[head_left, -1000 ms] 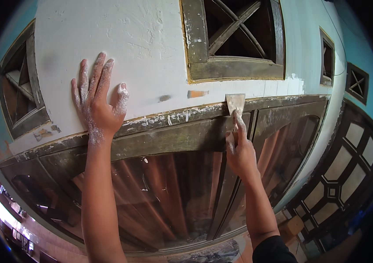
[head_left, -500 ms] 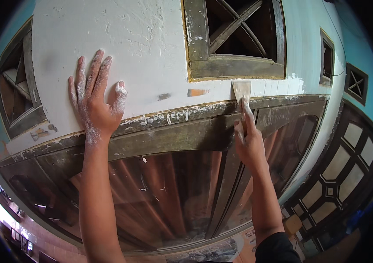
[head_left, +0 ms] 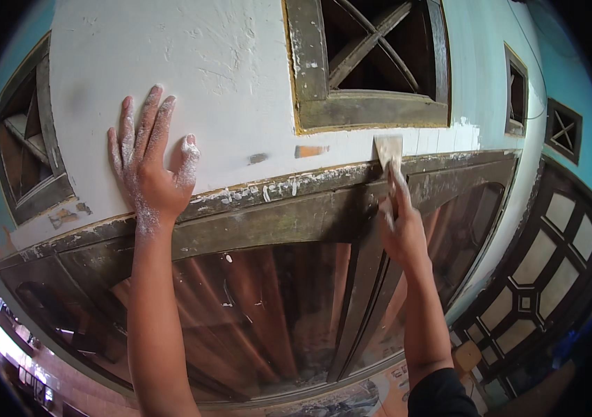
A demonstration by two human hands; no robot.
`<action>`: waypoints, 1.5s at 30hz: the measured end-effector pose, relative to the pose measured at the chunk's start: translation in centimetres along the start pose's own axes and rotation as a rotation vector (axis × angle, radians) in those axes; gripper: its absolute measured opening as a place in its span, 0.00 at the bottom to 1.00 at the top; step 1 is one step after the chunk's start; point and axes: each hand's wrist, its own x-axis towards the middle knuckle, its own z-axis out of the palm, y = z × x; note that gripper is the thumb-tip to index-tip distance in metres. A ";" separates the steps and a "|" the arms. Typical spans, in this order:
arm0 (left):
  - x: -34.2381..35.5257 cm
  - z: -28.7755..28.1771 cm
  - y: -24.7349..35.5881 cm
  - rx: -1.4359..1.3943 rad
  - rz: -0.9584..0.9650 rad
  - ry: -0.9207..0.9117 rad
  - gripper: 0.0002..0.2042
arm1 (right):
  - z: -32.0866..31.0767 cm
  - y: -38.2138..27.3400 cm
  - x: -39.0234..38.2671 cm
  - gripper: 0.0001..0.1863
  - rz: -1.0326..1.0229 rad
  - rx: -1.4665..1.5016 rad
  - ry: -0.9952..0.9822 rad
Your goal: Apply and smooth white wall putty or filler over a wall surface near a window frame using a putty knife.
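White wall (head_left: 136,62) and dark-framed glazed window (head_left: 261,306), one around, the other below the cross-barred vent (head_left: 377,37); left of and below the vent, dusty left hand (head_left: 153,181) spread wide on the wall; below the vent, right hand (head_left: 405,228) gripping a scraper (head_left: 388,147), blade just under the vent; orange patch (head_left: 311,151) below the vent's lower left corner

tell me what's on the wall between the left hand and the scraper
The head view shows white wall with a grey patch, then an orange patch nearer the scraper.
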 end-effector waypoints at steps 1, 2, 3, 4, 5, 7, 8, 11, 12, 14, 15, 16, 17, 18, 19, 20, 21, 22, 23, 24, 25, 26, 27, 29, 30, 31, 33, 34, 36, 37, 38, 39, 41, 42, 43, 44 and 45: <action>0.1 0.0 -0.1 0.009 0.003 0.006 0.26 | -0.1 -0.4 0.8 0.36 0.001 0.042 0.000; 0.1 -0.1 -0.1 0.008 0.001 0.003 0.26 | -0.2 -0.6 1.2 0.36 0.002 0.084 -0.001; 0.2 -0.2 -0.1 0.008 0.004 0.001 0.26 | -0.2 -0.6 0.9 0.35 0.043 0.061 -0.023; 0.2 0.0 0.0 0.002 0.005 0.002 0.26 | -0.3 -0.1 0.2 0.35 0.045 0.055 -0.023; 0.2 0.0 0.1 0.013 0.004 0.000 0.26 | 0.1 0.7 -0.6 0.35 0.013 0.052 -0.009; 0.2 0.2 0.4 -0.003 0.007 0.010 0.26 | 0.0 1.3 -1.0 0.35 -0.008 0.045 -0.011; 0.1 0.2 0.3 -0.004 0.006 0.008 0.26 | -0.2 1.1 -0.1 0.35 -0.081 0.029 0.028; 0.2 0.2 -0.1 0.005 0.010 0.013 0.26 | -0.8 0.0 1.0 0.35 0.092 0.054 -0.029; 0.2 0.2 -0.1 0.006 0.014 0.011 0.26 | -0.1 1.2 0.7 0.35 0.003 0.065 0.015; 0.1 0.0 0.0 0.012 0.019 0.011 0.26 | 0.1 2.1 -0.1 0.35 -0.089 0.079 0.060; 0.1 0.0 0.2 0.016 0.012 0.004 0.26 | -0.1 2.3 -0.6 0.35 -0.056 0.028 0.034; 0.2 0.0 0.3 0.015 0.007 -0.003 0.26 | -0.4 2.4 -0.8 0.35 -0.019 -0.026 0.011; 0.2 0.1 0.3 0.010 0.008 0.000 0.26 | -0.9 2.4 -0.1 0.33 -0.019 -0.036 0.019; 0.2 0.1 0.0 0.015 0.005 0.003 0.26 | -1.1 2.0 0.7 0.33 -0.018 -0.039 0.022; 0.0 0.0 -0.2 0.024 0.000 0.001 0.26 | -1.0 1.4 1.4 0.33 -0.036 0.021 0.044; 0.0 0.0 -0.2 0.024 -0.004 -0.003 0.26 | -0.9 1.1 1.7 0.32 -0.055 0.081 0.066; 0.0 0.0 -0.2 0.021 -0.004 -0.005 0.26 | -0.7 1.8 1.3 0.31 -0.060 0.101 0.063; 0.2 0.0 0.0 0.015 -0.006 -0.002 0.27 | -0.8 2.2 0.4 0.31 -0.063 0.095 0.060; 0.4 0.1 0.3 -0.001 -0.001 0.009 0.26 | -0.5 2.8 -0.6 0.31 -0.049 0.066 0.053; 0.3 0.1 0.4 0.008 -0.006 0.012 0.26 | -0.3 3.4 -0.9 0.31 -0.035 0.037 0.045; 0.2 0.1 0.5 -0.001 -0.006 0.013 0.26 | -0.6 3.3 -0.7 0.31 -0.059 0.032 0.053; 0.2 0.2 0.5 -0.009 -0.006 0.014 0.26 | -0.9 3.1 0.1 0.31 -0.073 0.067 0.075; 0.3 0.1 0.3 0.002 -0.011 0.016 0.27 | -1.1 2.5 1.1 0.31 -0.077 0.105 0.084; 0.2 0.2 0.0 0.002 -0.007 0.017 0.27 | -1.2 2.6 1.6 0.31 -0.079 0.139 0.096; 0.2 0.3 0.0 0.004 -0.002 0.019 0.26 | -1.0 3.3 1.1 0.30 -0.079 0.127 0.088; 0.2 0.2 0.1 0.010 -0.002 0.017 0.26 | -0.8 3.7 0.6 0.30 -0.082 0.119 0.078; 0.1 0.0 0.3 0.017 -0.007 0.008 0.27 | -1.0 3.8 -0.5 0.30 -0.084 0.068 0.079; 0.1 0.0 0.5 0.019 -0.013 0.000 0.27 | -1.3 3.9 -0.5 0.29 -0.119 0.053 0.095; 0.2 0.1 0.3 0.017 -0.006 0.008 0.27 | -2.5 3.2 1.2 0.29 -0.072 0.064 0.089; 0.2 0.1 0.1 0.020 -0.001 0.012 0.27 | -2.3 2.7 1.6 0.28 -0.039 0.092 0.102; 0.2 0.0 0.0 0.019 0.000 0.011 0.27 | -2.1 3.0 1.3 0.28 -0.038 0.093 0.102; 0.1 -0.1 0.0 0.026 0.000 0.001 0.27 | -1.6 3.6 0.7 0.28 -0.079 0.079 0.116; 0.2 0.1 0.2 0.029 -0.003 0.003 0.27 | -0.7 5.0 -0.2 0.28 -0.167 0.037 0.165; 0.3 0.2 0.4 0.025 -0.006 0.008 0.26 | -0.9 5.5 0.0 0.28 -0.171 0.034 0.168; 0.2 0.1 0.3 0.025 -0.006 0.004 0.26 | -1.3 4.8 0.4 0.29 -0.137 0.086 0.145; 0.2 0.1 0.4 0.018 -0.005 0.003 0.26 | -1.8 4.3 0.9 0.29 -0.099 0.128 0.123; 0.1 0.1 0.3 0.017 -0.004 0.000 0.26 | -1.9 4.1 1.6 0.29 -0.134 0.081 0.164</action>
